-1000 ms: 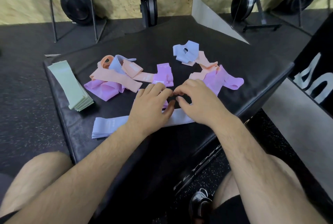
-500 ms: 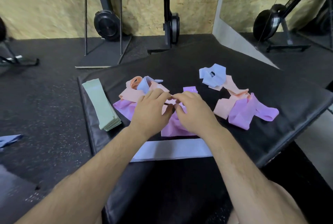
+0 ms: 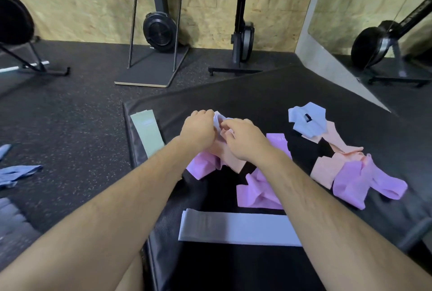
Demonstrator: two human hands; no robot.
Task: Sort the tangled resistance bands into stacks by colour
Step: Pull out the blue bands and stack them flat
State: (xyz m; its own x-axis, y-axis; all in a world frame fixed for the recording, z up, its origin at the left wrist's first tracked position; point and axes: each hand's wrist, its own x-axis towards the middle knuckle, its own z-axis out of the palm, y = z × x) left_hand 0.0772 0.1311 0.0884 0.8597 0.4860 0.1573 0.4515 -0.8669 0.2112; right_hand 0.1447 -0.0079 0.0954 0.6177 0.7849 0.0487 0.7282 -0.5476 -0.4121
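On the black padded mat (image 3: 268,94) lies a left tangle of peach and purple bands (image 3: 211,159). My left hand (image 3: 198,128) and my right hand (image 3: 243,141) meet over its far end, both pinching a pale blue band (image 3: 218,119) caught in it. A neat stack of green bands (image 3: 147,133) lies at the mat's left edge. A flat pale blue band (image 3: 238,227) lies across the near side. A loose purple band (image 3: 257,191) sits under my right forearm. At the right is a second tangle: blue (image 3: 306,118), peach (image 3: 327,164) and purple (image 3: 364,180).
The mat sits on a dark rubber gym floor (image 3: 70,127). Exercise machines (image 3: 159,31) stand along the wooden wall behind, with another machine (image 3: 243,31) beside a mirror (image 3: 374,10) at the right. Blue fabric pieces (image 3: 16,172) lie on the floor at far left.
Both hands have reached farther away, from the purple band by the near blue strip to the far end of the left tangle, taking hold of the pale blue band. The camera tilted up.
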